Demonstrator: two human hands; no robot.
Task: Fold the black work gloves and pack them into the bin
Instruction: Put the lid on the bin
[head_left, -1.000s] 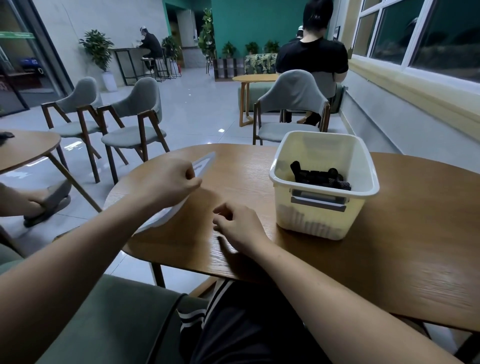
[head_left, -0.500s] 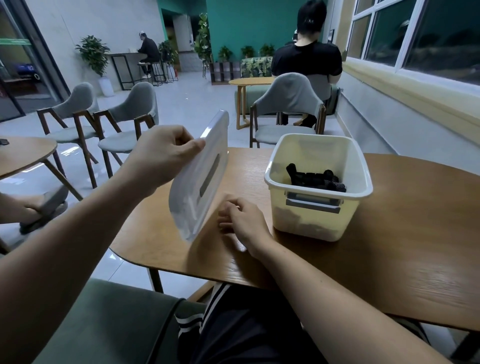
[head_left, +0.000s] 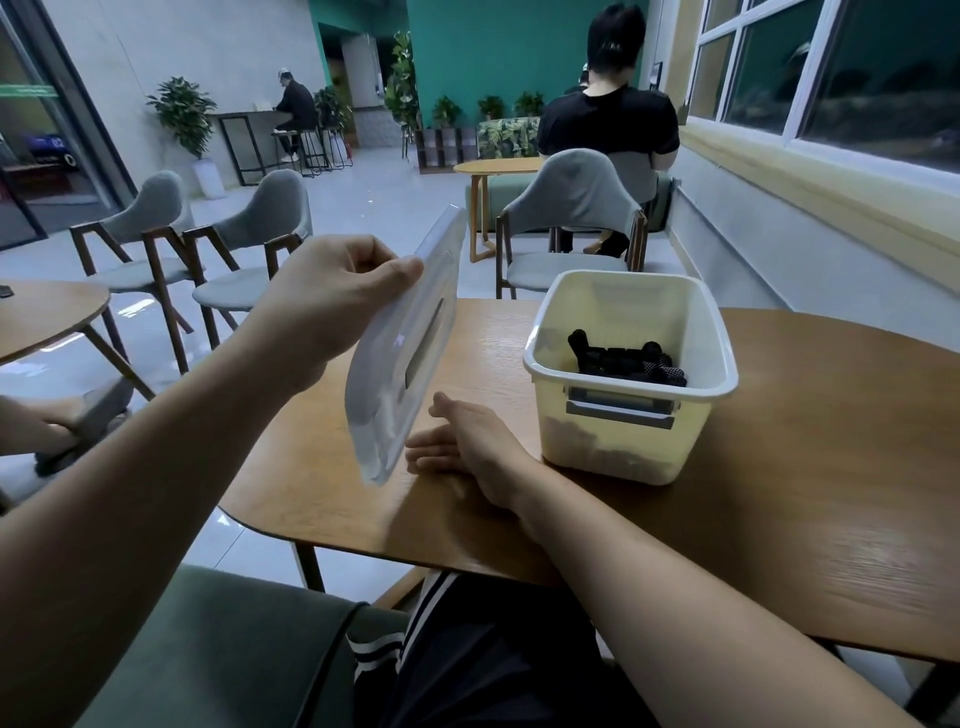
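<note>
Left hand (head_left: 332, 304) gripped the lid (head_left: 392, 400) by its top edge, now tipped upright off the table (head_left: 805, 467) vs. flat 1 s ago. Right hand (head_left: 467, 449), just below the lid, had uncurled & lay relaxed on the table. Right of it, black gloves (head_left: 623, 358) sat inside the bin (head_left: 613, 449). Packing prob. done, lid next.

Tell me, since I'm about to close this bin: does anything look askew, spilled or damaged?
Nothing spilled or damaged. The lid is off the bin, held steeply tilted in the left hand to the bin's left. The black gloves lie inside the bin, below its rim.
</note>
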